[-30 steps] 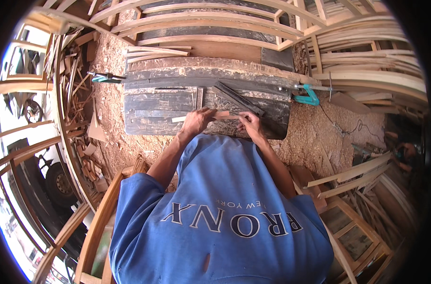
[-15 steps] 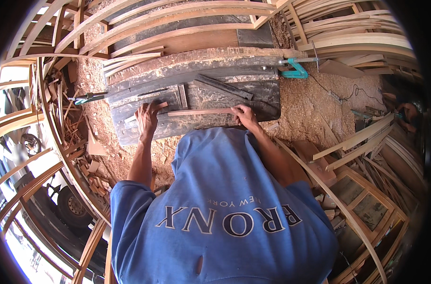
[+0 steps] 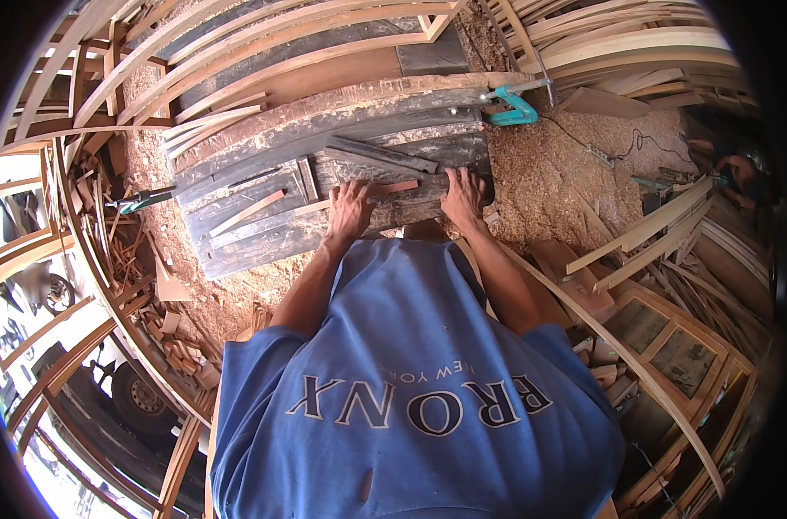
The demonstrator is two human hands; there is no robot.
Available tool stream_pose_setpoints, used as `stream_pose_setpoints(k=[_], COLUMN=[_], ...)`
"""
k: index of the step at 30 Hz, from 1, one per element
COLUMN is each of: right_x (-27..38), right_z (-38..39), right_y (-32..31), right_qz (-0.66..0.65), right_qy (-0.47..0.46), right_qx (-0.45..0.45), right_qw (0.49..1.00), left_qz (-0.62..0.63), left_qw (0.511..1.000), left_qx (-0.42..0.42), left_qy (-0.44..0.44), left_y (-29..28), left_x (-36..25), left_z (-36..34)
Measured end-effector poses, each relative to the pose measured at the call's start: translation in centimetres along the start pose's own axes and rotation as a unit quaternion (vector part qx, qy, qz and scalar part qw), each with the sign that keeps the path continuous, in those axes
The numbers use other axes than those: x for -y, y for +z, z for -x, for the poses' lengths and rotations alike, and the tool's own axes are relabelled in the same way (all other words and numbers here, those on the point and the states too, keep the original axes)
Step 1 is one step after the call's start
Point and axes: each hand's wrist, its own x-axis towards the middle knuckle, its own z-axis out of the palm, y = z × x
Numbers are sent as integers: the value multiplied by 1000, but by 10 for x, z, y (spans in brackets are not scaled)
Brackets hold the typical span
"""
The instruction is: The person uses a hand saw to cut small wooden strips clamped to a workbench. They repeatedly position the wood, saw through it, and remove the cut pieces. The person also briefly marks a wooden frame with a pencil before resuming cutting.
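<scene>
A narrow wooden strip point(image 3: 395, 187) lies across the dark, worn workbench board point(image 3: 264, 240). My left hand point(image 3: 351, 208) is over the strip's middle, with its fingers curled across it and hiding that part. Just beyond the strip's right end, my right hand point(image 3: 463, 195) rests on the board near its right edge, fingers apart and holding nothing. A shorter, pale strip point(image 3: 248, 214) lies slantwise to the left. Behind my hands are a dark, straight bar point(image 3: 380, 156) and a small dark-edged piece point(image 3: 307, 179).
A teal clamp point(image 3: 515, 107) grips the bench's far right corner; another clamp point(image 3: 147, 200) is at its left edge. Curved wooden frames point(image 3: 238, 54) stand beyond. Sawdust point(image 3: 540, 173) covers the ground, and a long batten point(image 3: 636, 363) runs beside my right arm.
My left hand has left the shorter strip and moved right onto the longer one. My right hand has let go of the longer strip's end and spread its fingers. The view has shifted slightly.
</scene>
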Motion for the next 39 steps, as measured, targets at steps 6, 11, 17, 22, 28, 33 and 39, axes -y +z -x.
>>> stream_pose_setpoints(k=[6, 11, 17, 22, 28, 33, 39], right_x=[-40, -115, -205, -249, -252, -237, -206], right_z=[-4, 70, 185, 221, 211, 197, 173], right_y=[-11, -47, -70, -67, -68, -102, -130], right_qz=[-25, -214, -366, -423, -386, -349, -382], right_qy=[-25, -99, 54, 170, 148, 84, 53], right_qx=[69, 4, 31, 112, 86, 85, 110], right_qw=[997, 972, 929, 883, 907, 930, 916], left_qz=[-6, -14, -47, 9, -19, -74, -69], left_qw=[998, 991, 978, 985, 969, 963, 974], left_qx=[39, 95, -12, 71, 74, 72, 26], left_qy=[53, 97, 204, 154, 235, 248, 215], left_y=[19, 56, 124, 152, 149, 160, 188], left_x=[-3, -45, -140, -179, -177, -184, -191], left_z=[-12, -30, -83, -111, -115, -128, -132])
